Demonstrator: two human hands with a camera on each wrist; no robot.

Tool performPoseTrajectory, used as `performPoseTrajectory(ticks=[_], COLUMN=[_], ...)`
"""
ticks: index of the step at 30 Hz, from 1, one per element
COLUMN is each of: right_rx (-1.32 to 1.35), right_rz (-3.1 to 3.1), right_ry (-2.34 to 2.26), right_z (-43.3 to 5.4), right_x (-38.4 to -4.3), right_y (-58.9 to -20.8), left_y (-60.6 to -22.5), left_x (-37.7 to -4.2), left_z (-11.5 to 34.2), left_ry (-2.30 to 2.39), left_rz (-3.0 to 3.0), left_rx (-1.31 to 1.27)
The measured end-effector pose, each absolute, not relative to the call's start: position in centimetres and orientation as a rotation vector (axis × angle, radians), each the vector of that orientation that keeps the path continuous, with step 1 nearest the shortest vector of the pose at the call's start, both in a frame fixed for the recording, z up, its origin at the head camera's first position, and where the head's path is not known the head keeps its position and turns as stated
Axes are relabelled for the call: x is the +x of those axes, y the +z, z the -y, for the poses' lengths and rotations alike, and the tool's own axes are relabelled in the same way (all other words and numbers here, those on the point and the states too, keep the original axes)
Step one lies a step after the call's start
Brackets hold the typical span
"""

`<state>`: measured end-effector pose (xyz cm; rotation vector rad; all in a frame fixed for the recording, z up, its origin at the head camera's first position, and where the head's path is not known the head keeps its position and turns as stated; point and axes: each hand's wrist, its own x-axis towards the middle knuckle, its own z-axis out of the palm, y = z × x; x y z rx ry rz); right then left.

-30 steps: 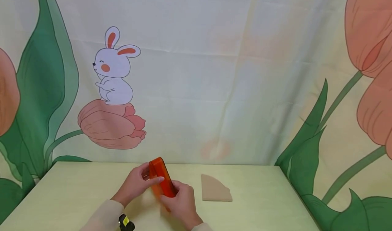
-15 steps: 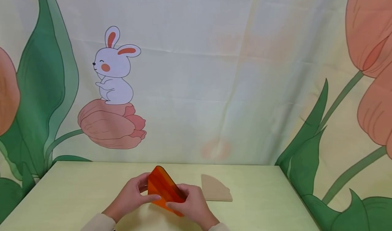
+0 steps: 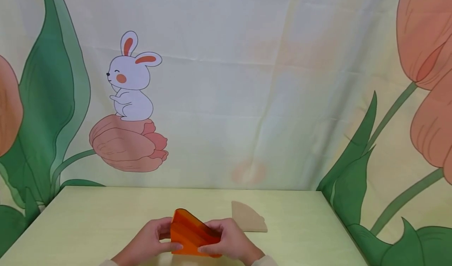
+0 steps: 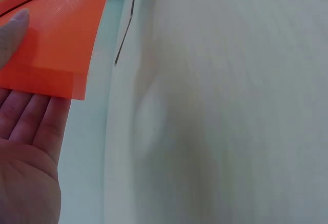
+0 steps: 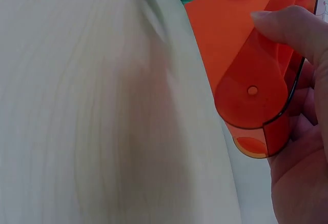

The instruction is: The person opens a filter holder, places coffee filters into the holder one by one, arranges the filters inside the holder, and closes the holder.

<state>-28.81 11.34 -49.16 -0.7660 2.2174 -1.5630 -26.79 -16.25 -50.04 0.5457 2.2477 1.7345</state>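
Observation:
An orange see-through plastic case [image 3: 188,236], flat and wedge-shaped, is held between both hands above the front of the table. My left hand [image 3: 150,238] grips its left side, the thumb on the near face and the fingers behind. At the right end my right hand [image 3: 234,238] pinches it, its thumb also on the near face. In the right wrist view the case [image 5: 246,80] shows a rounded corner with a small round hole and a dark edge line. Behind the right hand lies a brown fan-shaped paper coffee filter [image 3: 248,217], possibly a stack, apart from both hands.
The pale yellow-green table [image 3: 300,230] extends to both sides of the hands. A cloth backdrop [image 3: 226,101] printed with a rabbit, tulips and leaves hangs straight behind the table's far edge.
Both hands have brought the case down and nearer to the person, and turned it from steeply tilted to nearly level, its broad face now towards the camera. The paper filter has not moved.

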Motion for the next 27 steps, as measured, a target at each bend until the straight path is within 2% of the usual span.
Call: performPoseTrajectory(ticks=[10,16,27], right_rx=[-0.898,-0.835,-0.759], right_rz=[-2.115,-2.144,-2.163], right_ry=[-1.542,-1.495,-1.447], right_z=[-10.8,-10.3,-10.3], right_x=[-28.5,-28.6,-28.9], right_y=[-49.6,-50.4,-51.0], left_y=[-50.4,-50.9,-51.8], left_x=[-25.7,-25.7,-26.2], left_z=[16.8,17.0,16.9], left_ry=[1.769,1.775,1.745], left_rz=[-2.151,-2.116,-2.14], left_rx=[0.484,0.409,0.446])
